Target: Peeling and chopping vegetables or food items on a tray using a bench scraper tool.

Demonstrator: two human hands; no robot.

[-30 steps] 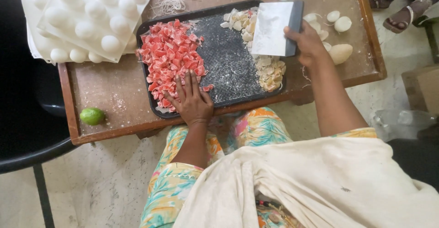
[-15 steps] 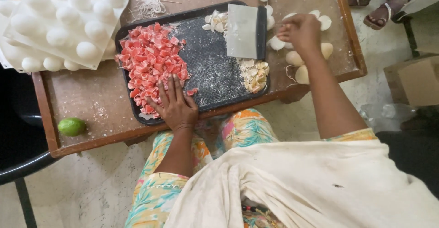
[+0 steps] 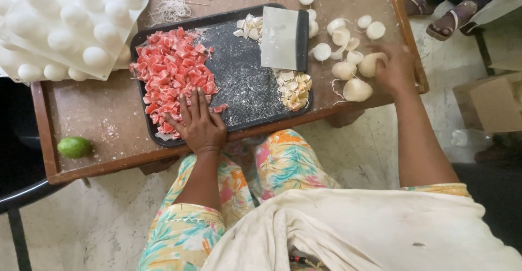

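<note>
A: In the head view, what is seen at the black tray (image 3: 142, 94)?

B: The left hand (image 3: 200, 123) is laid flat on the tray's near edge, fingers spread and released, nothing grasped. Its fingertips rest against the heap of chopped red pieces (image 3: 171, 75) that fills the tray's left part.

A: And the rest of the tray?

B: A metal bench scraper (image 3: 283, 45) is left lying on the tray's right part, untouched. Pale chopped bits (image 3: 293, 87) are piled just below it, and a few more lie at the tray's far edge.

A: Where is the right hand found?

B: The right hand (image 3: 394, 70) is held to the right of the tray, over the peeled onions (image 3: 348, 70) scattered on the wooden table (image 3: 98, 119). One onion (image 3: 371, 63) is touched by its fingers, but the hand is blurred, so whether it is clenched cannot be told.

A: What else is placed around the tray?

B: A white moulded tray with round domes (image 3: 70, 26) is set to the tray's left, a green lime (image 3: 74, 147) lies near the table's front left corner, and another person's sandalled feet (image 3: 435, 15) are seen on the floor beyond the tray's right.
</note>
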